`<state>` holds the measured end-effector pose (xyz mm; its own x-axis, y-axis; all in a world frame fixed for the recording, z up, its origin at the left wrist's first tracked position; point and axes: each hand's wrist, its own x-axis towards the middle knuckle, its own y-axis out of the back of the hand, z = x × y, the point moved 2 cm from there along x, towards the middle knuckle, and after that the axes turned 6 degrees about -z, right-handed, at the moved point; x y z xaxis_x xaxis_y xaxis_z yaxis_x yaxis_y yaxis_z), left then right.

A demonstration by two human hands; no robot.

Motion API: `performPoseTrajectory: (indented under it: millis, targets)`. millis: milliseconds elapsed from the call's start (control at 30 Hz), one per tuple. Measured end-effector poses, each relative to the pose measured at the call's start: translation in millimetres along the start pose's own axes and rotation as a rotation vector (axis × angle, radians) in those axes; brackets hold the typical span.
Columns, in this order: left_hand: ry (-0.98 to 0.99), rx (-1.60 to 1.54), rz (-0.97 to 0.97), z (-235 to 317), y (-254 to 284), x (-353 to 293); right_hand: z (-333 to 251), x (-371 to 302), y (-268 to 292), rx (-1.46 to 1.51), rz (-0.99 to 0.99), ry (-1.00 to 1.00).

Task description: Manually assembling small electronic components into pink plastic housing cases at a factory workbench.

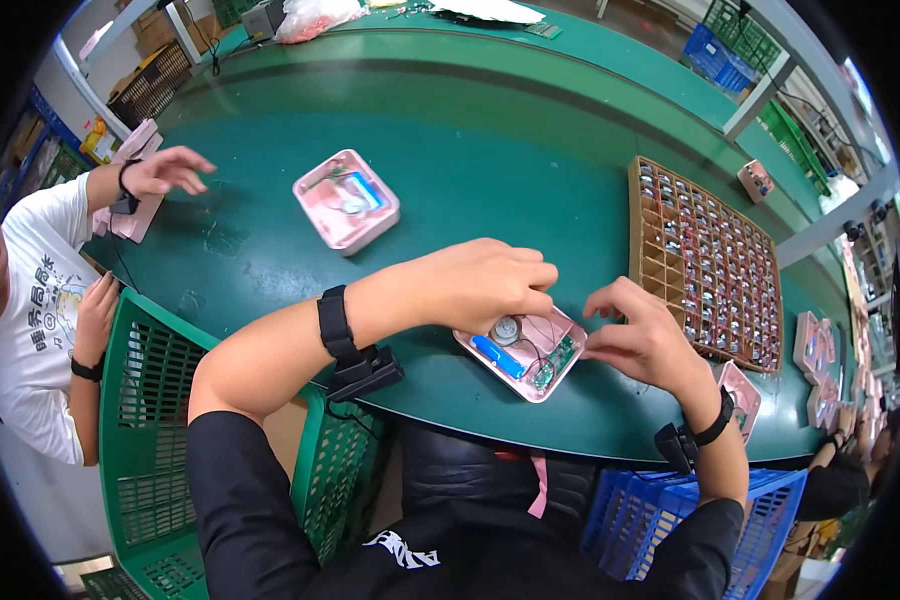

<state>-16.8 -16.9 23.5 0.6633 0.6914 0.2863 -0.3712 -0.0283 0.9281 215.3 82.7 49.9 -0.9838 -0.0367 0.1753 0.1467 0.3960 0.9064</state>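
1. The pink case [548, 326] lies open side up on the green worktop [490, 190], near the edge by the person.
2. The left hand [480, 285] is at its 11 o'clock, thumb and fingers drawn close together; I cannot tell whether something is pinched between them.
3. The right hand [642, 335] is at 3 o'clock, thumb and fingers parted, fingertips just beside the wall; contact is not clear.
4. Inside, a blue cylinder [498, 357] lies at 9 o'clock, a round silver part [507, 330] at 11, a green board [560, 357] between 3 and 4.
5. The case looks like thin moulded plastic, so I judge it light, rather stiff, and a little slippery on this smooth surface.
6. The thin wires [543, 374] and the board seem the most fragile; pulling could harm the joints.
7. The better hold, I think, is by the outer walls, at 8 and 2 o'clock, with fingers away from the wires.
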Motion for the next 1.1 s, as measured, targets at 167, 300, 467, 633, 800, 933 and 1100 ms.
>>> performPoseTrajectory:
  millis: [167,300,467,633,800,933,1100]
  targets:
    - [0.039,0.07,-0.002,-4,-6,-1,9,-4,-8,0.178,-0.02,0.006]
    - [0.137,0.153,0.052,-7,-4,1,7,-9,-14,0.264,-0.071,-0.068]
    - [-0.014,-0.022,-0.02,24,-1,7,2,-18,-14,0.026,-0.063,0.026]
    - [-0.011,-0.046,-0.091,40,-7,3,-7,-15,-9,-0.206,-0.038,0.134]
    - [0.049,-0.005,-0.189,53,-7,0,-14,-4,-16,-0.242,-0.033,0.136]
    - [0.08,0.17,-0.305,50,-4,4,0,-11,-28,-0.445,-0.122,0.174]
    - [0.119,0.192,-0.512,44,2,7,2,-12,-24,-0.328,0.003,0.201]
